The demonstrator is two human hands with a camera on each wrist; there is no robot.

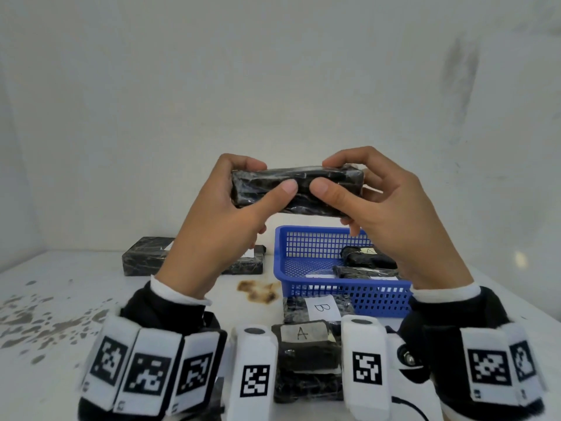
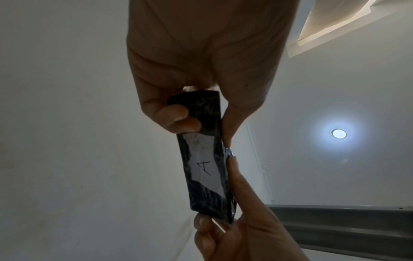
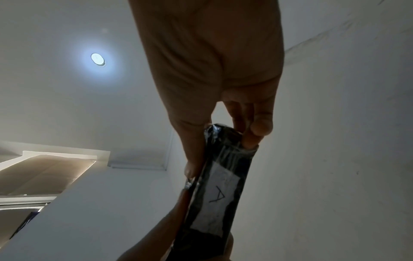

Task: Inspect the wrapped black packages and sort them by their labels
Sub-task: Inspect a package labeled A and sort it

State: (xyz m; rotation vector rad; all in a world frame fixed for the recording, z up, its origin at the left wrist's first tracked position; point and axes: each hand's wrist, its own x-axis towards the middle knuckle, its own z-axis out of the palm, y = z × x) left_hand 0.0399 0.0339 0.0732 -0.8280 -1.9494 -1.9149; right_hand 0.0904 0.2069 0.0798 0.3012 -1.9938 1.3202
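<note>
White table [image 1: 76, 299]: one basket [image 1: 306, 238], two hands

Place: plain indoor sorting bench
Evidence: stained white table [image 1: 60, 299], bare wall behind it, blue basket [image 1: 306, 256] on it, ceiling downlight [image 2: 339, 133] above

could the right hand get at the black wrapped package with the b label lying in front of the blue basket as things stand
Probably not right away: the right hand and left hand both grip the raised black wrapped package. The B-labelled package lies uncovered before the blue plastic basket, so a freed hand likely could.

Head view looks forward-down over table [image 1: 76, 299]; wrist views look upward, close; all share package [image 1: 296, 189].
</note>
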